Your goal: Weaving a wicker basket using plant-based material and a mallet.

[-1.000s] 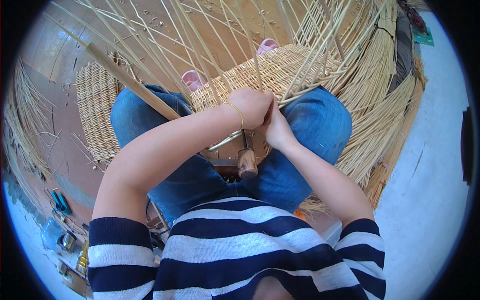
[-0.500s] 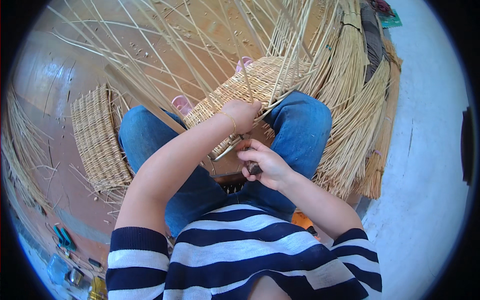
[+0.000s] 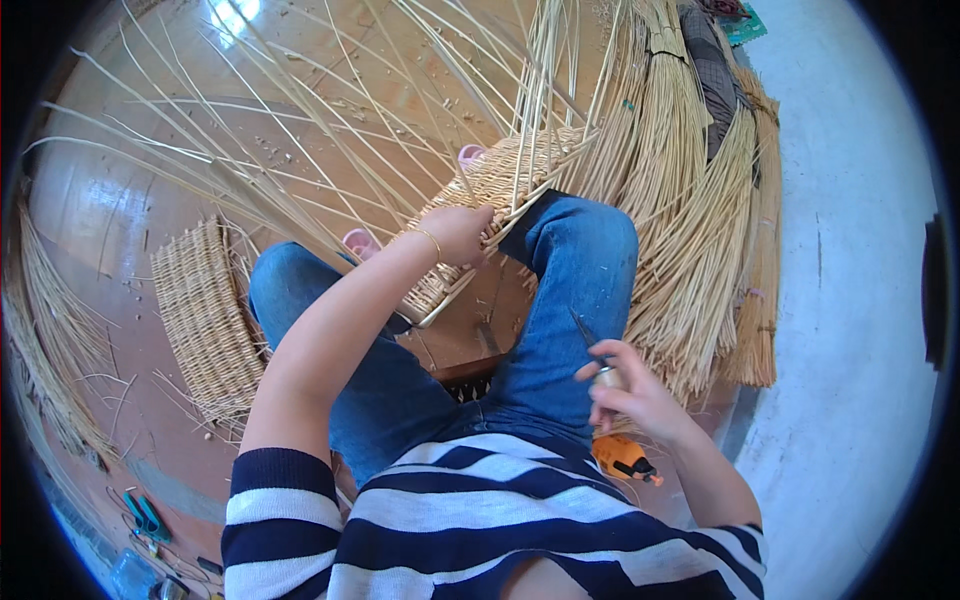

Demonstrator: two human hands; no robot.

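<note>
A wicker basket piece (image 3: 524,165) lies slanted across my knees, its long loose canes (image 3: 340,130) fanning up and to the left. My left hand (image 3: 458,236) is closed on the near edge of the weave, fingertips partly hidden in the canes. Over my right thigh, apart from the wicker, my right hand (image 3: 632,392) holds an awl (image 3: 583,327). Its dark pointed blade aims up and left, and a pale metal collar shows between the fingers. The rest of its handle is covered by the hand.
Another woven panel (image 3: 206,320) lies left of my knee. Large bundles of straw-coloured canes (image 3: 690,250) are stacked at the right, with more loose canes (image 3: 60,340) far left. An orange and black object (image 3: 622,457) lies by my right hip; green-handled tools (image 3: 147,516) are at lower left.
My right hand has drawn back from the wicker, down and to the right, with the awl. My left hand keeps its grip; the wicker has shifted slightly left in view.
</note>
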